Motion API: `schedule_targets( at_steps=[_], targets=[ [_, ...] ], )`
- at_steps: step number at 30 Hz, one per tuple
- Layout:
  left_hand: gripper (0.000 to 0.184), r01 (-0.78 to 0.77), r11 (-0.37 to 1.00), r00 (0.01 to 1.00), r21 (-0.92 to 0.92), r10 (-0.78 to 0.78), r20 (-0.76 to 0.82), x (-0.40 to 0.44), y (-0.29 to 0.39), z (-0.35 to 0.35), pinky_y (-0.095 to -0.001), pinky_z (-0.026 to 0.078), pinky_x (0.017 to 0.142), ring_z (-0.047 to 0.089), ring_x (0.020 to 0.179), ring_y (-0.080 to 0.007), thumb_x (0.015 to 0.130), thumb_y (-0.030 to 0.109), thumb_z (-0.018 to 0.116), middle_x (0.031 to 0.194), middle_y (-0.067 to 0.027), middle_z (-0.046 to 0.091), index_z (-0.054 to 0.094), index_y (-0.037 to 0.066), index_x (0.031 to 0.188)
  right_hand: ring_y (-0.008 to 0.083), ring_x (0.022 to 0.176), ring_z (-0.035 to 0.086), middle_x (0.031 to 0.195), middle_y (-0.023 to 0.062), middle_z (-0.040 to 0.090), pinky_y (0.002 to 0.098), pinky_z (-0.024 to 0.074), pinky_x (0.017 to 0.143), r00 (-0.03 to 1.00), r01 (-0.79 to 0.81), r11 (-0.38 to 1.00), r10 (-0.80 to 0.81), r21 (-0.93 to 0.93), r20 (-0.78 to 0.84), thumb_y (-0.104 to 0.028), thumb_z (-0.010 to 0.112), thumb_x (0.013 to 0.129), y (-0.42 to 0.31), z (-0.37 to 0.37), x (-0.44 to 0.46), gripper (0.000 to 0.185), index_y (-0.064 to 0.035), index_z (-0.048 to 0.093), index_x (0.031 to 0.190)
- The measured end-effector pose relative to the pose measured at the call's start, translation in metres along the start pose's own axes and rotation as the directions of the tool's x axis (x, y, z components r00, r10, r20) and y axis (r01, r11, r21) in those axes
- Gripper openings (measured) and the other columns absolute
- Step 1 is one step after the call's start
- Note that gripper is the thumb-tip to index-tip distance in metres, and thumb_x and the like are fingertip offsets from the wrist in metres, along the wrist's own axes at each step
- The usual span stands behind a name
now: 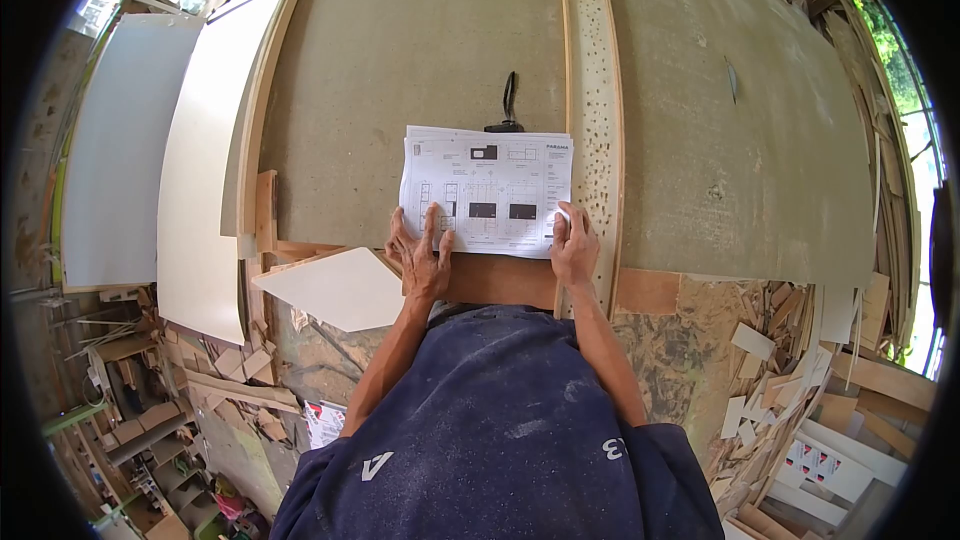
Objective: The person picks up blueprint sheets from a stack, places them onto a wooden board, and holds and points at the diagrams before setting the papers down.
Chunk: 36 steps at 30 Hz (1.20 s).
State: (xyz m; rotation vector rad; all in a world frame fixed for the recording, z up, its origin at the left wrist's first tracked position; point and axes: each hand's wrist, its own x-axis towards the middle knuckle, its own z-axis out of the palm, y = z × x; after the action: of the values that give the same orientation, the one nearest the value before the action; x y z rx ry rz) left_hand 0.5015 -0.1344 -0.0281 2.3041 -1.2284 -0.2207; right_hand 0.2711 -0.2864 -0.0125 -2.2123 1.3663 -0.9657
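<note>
A stack of printed technical drawings [500,175] lies on the greenish-brown board in front of me, its top sheet showing plans and dark rectangles. My left hand [422,255] rests on the lower left corner of the sheets, fingers spread. At the lower right corner, my right hand [574,248] has its fingers curled around the paper edge and grips it. Just beyond the top edge of the sheets sits a small black object with a looped strap [508,120]; its kind cannot be made out, as the paper partly covers it.
A long wooden strip with a speckled face [592,70] runs beside the papers, with another large board [730,140] to its right. White panels [205,170] lean at left. A pointed white offcut [340,290] lies near my left arm. Wood scraps [765,370] pile up at right.
</note>
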Motion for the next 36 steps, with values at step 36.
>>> schedule_targets(
  at_steps=[36],
  targets=[
    [0.059,-0.003,1.0,1.0,0.011,0.003,0.006,-0.0006,0.0002,-0.0006,-0.0613,0.014,0.119,0.014,0.156,-0.0418,0.105,0.044,0.058,0.165,-0.0291,0.02,0.048,0.024,0.159,0.0306,0.076,0.072,0.098,0.0123,0.069,0.0434,0.057,0.068,1.0,0.014,1.0,-0.014,0.006,-0.014,-0.015,0.062,0.106,-0.0023,-0.0008,0.0005,0.019,-0.0082,0.066,0.123]
  ],
)
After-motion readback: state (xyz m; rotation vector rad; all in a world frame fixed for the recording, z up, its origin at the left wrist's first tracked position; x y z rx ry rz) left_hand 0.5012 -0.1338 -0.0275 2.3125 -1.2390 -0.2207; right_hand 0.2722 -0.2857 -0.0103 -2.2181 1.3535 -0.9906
